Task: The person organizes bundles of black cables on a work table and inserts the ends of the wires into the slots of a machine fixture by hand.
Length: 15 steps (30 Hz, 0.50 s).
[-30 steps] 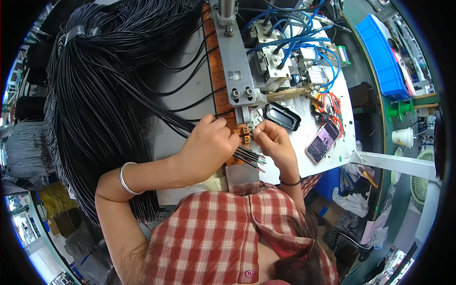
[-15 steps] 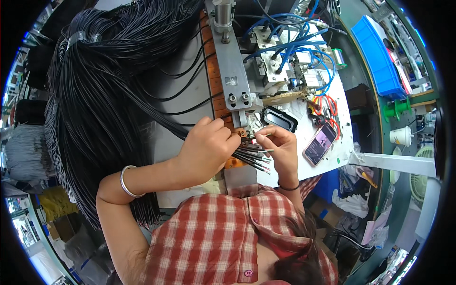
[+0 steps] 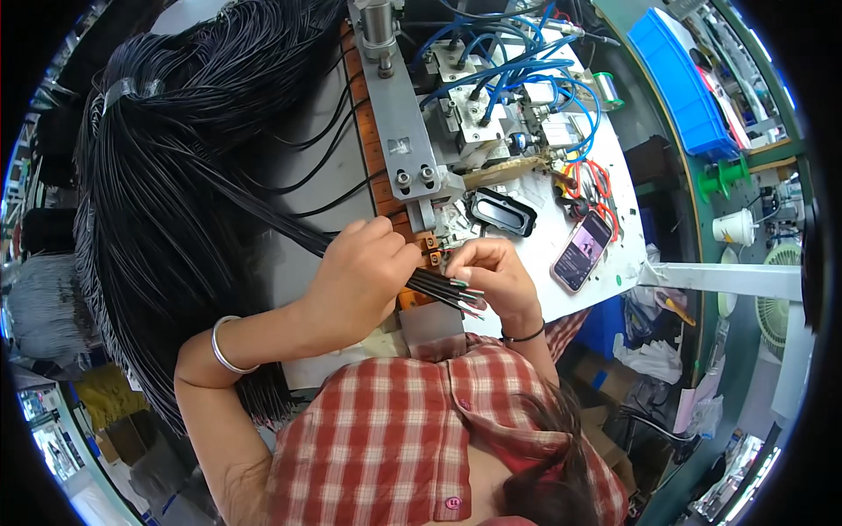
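Note:
My left hand (image 3: 364, 276) is closed around a bundle of black cables (image 3: 431, 286) beside the orange fixture strip (image 3: 373, 149). The cables' stripped ends, with thin light and coloured wires, stick out to the right of the fist. My right hand (image 3: 498, 279) is at these ends, thumb and forefinger pinched at a cable; the exact grip is partly hidden. Just above the bundle, a small orange-brown block (image 3: 429, 249) with screws sits under the metal arm (image 3: 390, 105) of the machine. From the left hand the cables run back to a huge black cable hank (image 3: 167, 202).
Blue air hoses (image 3: 504, 79) and metal blocks stand behind the fixture. To the right lie a black tray (image 3: 502, 213), a phone (image 3: 582, 252) and red-handled pliers (image 3: 601, 180). A blue bin (image 3: 680, 83) and a white post (image 3: 728, 275) are farther right.
My right fingers have shifted from beside the fixture block down to the stripped cable ends. My left hand keeps its hold on the bundle. The whole view has shifted slightly.

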Each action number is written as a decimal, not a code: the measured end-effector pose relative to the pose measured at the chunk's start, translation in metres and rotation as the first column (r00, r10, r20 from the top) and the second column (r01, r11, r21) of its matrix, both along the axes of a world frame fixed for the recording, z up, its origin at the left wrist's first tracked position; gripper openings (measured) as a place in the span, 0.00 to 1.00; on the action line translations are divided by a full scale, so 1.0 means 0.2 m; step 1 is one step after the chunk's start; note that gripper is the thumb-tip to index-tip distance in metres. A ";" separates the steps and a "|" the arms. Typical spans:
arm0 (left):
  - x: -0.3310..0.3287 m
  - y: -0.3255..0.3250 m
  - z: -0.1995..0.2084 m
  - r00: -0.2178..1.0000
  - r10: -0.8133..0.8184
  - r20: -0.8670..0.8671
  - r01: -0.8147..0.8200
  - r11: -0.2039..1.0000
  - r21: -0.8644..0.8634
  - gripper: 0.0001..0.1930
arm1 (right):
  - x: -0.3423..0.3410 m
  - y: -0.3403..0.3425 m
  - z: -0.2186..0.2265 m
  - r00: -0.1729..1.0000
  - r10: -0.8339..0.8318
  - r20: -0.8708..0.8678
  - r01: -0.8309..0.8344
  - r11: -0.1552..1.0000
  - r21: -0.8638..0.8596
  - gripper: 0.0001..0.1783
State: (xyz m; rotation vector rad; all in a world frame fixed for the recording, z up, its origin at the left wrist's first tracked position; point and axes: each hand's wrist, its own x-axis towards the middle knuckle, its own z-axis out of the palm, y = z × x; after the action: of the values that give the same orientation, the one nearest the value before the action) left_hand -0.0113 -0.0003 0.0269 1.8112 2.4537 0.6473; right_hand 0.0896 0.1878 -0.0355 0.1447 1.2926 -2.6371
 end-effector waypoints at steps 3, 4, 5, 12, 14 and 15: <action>0.01 0.00 0.01 1.000 -0.011 0.004 0.011 1.000 -0.002 0.09 | -0.01 -0.02 -0.01 0.976 -0.217 -0.029 0.214 0.917 0.337 0.02; 0.01 0.01 0.01 1.000 -0.003 0.002 0.003 1.000 0.001 0.09 | -0.01 -0.02 -0.01 0.946 -0.316 -0.071 0.310 0.815 0.490 0.03; 0.02 0.01 0.01 1.000 0.004 0.000 -0.004 1.000 0.004 0.09 | -0.01 -0.03 -0.02 0.948 -0.312 -0.071 0.305 0.817 0.490 0.03; 0.01 0.00 -0.03 0.996 -0.062 0.059 0.059 0.997 0.043 0.09 | -0.02 -0.04 -0.04 0.954 -0.295 -0.055 0.284 0.827 0.486 0.07; 0.01 0.00 -0.03 0.996 -0.078 0.052 0.075 0.996 0.047 0.09 | -0.01 -0.02 -0.06 0.960 -0.274 -0.053 0.263 0.827 0.496 0.06; 0.01 0.00 -0.04 0.998 -0.062 0.032 0.060 0.997 0.044 0.09 | -0.01 -0.01 -0.07 0.965 -0.258 -0.052 0.248 0.827 0.504 0.06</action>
State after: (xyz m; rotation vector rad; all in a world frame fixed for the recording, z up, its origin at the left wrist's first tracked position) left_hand -0.0097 -0.0002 0.0189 1.8661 2.3714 0.7258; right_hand 0.0880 0.1865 -0.0492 0.4458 2.0673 -2.4067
